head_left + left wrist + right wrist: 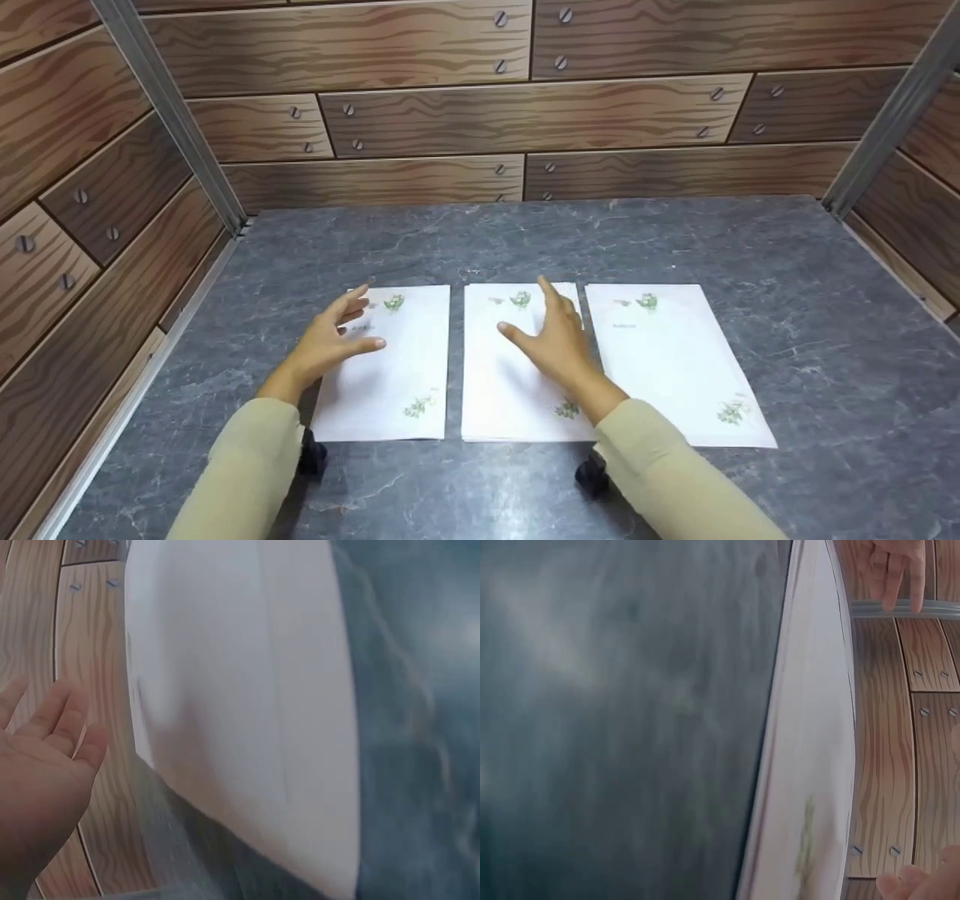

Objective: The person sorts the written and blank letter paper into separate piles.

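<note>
Three white stacks of paper with green plant prints lie side by side on the table. Over the upper left of the left stack hovers my left hand, its fingers apart and holding nothing. My right hand is above the middle stack, thumb and fingers spread, also holding nothing. The right stack lies just beyond my right wrist. In the left wrist view my left hand shows its palm beside the paper. The right wrist view shows a paper edge and fingertips.
The dark grey marbled table extends around the papers. Wood-plank patterned walls enclose it at the back and sides, with metal posts in the corners. Black wrist devices hang under both sleeves.
</note>
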Demonstrator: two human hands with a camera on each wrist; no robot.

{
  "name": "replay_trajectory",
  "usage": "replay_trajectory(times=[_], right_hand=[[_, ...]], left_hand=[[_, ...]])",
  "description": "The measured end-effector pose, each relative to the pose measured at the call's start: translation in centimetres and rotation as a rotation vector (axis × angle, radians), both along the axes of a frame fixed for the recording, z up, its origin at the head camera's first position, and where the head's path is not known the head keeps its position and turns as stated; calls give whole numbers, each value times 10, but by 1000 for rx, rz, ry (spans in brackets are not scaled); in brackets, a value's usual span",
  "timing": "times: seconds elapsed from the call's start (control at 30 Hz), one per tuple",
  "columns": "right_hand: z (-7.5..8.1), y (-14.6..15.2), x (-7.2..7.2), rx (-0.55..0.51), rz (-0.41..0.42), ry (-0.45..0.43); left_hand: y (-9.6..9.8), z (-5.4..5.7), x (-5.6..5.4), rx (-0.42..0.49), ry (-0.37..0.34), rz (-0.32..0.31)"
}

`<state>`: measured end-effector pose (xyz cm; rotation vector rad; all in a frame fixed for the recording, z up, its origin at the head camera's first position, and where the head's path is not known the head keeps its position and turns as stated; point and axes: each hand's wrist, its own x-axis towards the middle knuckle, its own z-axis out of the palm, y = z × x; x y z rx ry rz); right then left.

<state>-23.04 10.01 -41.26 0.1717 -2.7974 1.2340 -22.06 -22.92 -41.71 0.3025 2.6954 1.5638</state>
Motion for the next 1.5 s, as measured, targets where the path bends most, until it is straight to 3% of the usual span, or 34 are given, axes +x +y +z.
replay_trajectory(times=[0.23,0.53,0.83,1.1,1.5], right_hand=[[-3,-27,6,19,43,5],[-8,-44,13,31,128,-24],[-11,-58,18,70,205,-33],[-13,-68,22,95,325,-66],[-17,-78,22,182,474,-87]], left_hand=[[-17,-4,8,-24,-34,-10],[-33,-11,9,-60,-45,4],[-48,-12,14,-101,-57,-31],[-55,-15,19,-83,-77,-70],[-61,-16,24,-144,-99,-142]])
